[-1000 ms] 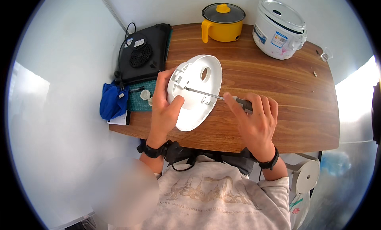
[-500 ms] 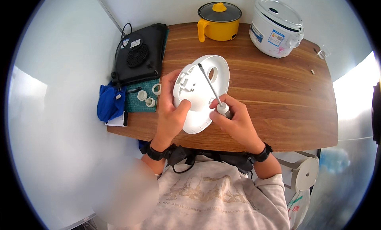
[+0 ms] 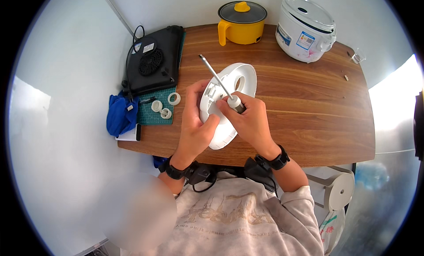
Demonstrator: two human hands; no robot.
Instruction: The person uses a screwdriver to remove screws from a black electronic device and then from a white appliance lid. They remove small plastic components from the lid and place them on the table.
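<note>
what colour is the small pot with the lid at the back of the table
Yellow, with a dark grey lid and a yellow knob: the small pot shows best in the head view.

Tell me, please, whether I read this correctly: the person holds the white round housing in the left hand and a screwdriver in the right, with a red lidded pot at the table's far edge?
Nearly: the lidded pot is yellow, not red, as the head view shows. The rest holds: the left hand grips the white round housing, and the right hand holds the screwdriver.

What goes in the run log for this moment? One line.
left hand: holds round white plastic housing | right hand: grips metal-shaft screwdriver, tip raised | surface: wooden table
</note>
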